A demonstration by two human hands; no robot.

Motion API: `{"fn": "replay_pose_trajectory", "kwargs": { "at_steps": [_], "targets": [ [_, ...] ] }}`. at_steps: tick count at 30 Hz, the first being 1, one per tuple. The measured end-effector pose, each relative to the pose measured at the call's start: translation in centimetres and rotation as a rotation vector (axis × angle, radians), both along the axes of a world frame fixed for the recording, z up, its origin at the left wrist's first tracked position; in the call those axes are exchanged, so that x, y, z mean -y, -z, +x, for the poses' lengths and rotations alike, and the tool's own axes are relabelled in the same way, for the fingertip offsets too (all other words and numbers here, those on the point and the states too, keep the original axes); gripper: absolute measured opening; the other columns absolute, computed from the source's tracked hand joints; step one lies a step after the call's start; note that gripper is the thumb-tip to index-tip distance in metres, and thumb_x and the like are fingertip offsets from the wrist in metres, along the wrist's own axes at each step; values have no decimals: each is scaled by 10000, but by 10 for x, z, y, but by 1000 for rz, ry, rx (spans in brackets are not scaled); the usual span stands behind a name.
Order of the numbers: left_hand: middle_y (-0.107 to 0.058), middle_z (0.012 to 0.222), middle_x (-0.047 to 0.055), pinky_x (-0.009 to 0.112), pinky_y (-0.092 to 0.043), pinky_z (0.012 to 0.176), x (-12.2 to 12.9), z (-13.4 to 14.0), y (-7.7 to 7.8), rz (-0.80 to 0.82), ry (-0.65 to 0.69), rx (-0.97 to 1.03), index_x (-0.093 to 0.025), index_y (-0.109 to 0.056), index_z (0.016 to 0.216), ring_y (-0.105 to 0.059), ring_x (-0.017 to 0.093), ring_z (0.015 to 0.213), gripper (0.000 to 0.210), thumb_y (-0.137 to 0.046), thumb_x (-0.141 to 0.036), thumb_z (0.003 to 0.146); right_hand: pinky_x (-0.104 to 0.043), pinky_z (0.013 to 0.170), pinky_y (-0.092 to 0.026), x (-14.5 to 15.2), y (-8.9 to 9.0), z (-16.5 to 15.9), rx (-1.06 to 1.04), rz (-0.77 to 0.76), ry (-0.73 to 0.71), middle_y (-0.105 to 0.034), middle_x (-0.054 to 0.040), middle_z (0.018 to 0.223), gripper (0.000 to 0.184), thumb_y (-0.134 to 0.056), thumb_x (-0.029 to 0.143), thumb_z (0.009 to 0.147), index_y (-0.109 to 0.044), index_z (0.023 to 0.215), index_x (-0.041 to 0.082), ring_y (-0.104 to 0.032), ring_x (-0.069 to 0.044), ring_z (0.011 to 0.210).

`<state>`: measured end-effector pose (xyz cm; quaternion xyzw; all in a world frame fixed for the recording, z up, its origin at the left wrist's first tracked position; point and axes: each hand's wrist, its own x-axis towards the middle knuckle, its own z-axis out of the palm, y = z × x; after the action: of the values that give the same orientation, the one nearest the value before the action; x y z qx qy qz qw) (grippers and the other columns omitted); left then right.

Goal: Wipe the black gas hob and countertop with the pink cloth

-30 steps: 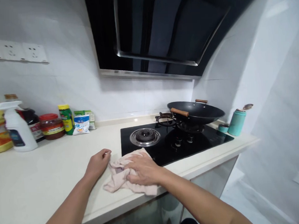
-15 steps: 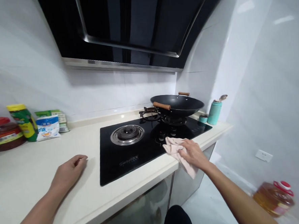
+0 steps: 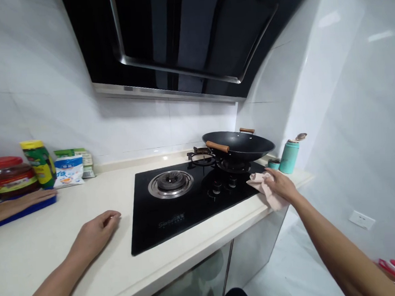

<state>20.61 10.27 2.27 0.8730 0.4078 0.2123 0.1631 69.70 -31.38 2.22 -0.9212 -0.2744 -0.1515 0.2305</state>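
Observation:
My right hand (image 3: 280, 184) is closed on a pale pink cloth (image 3: 265, 188), which lies over the front right edge of the black gas stove (image 3: 188, 217). Part of the cloth hangs past the counter's front edge. On the counter, left of the stove, my left hand (image 3: 97, 232) rests loosely curled, with nothing visible in it. A black wok (image 3: 240, 145) with wooden handles sits on the right burner, behind the cloth. Just beyond my right hand stand a teal bottle (image 3: 289, 158) and a small teal cap (image 3: 274, 163).
A jar with a red lid (image 3: 8, 175), a green bottle (image 3: 39, 164) and a white packet (image 3: 69, 170) stand at the back left. Before them, what looks like another person's hand (image 3: 23, 202) lies over a blue flat thing (image 3: 37, 208). The range hood (image 3: 178, 46) hangs overhead.
My right hand has slid the cloth rightward along the stove's front edge. My left hand stays on the counter. The hand-like shape and the blue thing have appeared at the left.

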Motion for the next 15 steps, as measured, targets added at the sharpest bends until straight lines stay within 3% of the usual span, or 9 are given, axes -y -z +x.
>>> {"fn": "replay_pose_trajectory", "kwargs": {
  "at_steps": [3, 6, 11, 15],
  "targets": [
    [-768, 1021, 30, 302, -496, 831, 1, 1, -4, -2, 4, 18, -251, -699, 972, -693, 262, 960, 485, -383, -581, 810, -496, 1076, -359, -39, 10, 12, -77, -116, 55, -516, -82, 1472, 524, -420, 479, 929, -566, 1397, 292, -508, -315, 1289],
    [-773, 1010, 30, 303, -501, 816, 1, 4, -7, -1, 17, 18, -248, -710, 961, -695, 267, 951, 477, -402, -573, 799, -593, 1089, -295, -60, 16, 13, -97, -224, 56, -463, -66, 1516, 534, -398, 578, 934, -563, 1389, 352, -435, -346, 1350],
    [-771, 1033, 37, 302, -498, 810, -4, 9, -4, 1, 37, 15, -240, -724, 966, -693, 270, 953, 448, -443, -544, 793, -645, 1081, -247, -60, 17, -6, -96, -294, 10, -411, -92, 1549, 600, -330, 627, 951, -502, 1446, 334, -375, -372, 1387],
    [-766, 1037, 36, 288, -482, 815, 0, 9, -3, -4, 52, -10, -235, -716, 1005, -681, 253, 956, 432, -440, -521, 834, -582, 1055, -284, -62, 22, -47, 26, -290, -124, -515, -82, 1446, 514, -364, 544, 967, -585, 1363, 303, -454, -350, 1276]
  ]
}}
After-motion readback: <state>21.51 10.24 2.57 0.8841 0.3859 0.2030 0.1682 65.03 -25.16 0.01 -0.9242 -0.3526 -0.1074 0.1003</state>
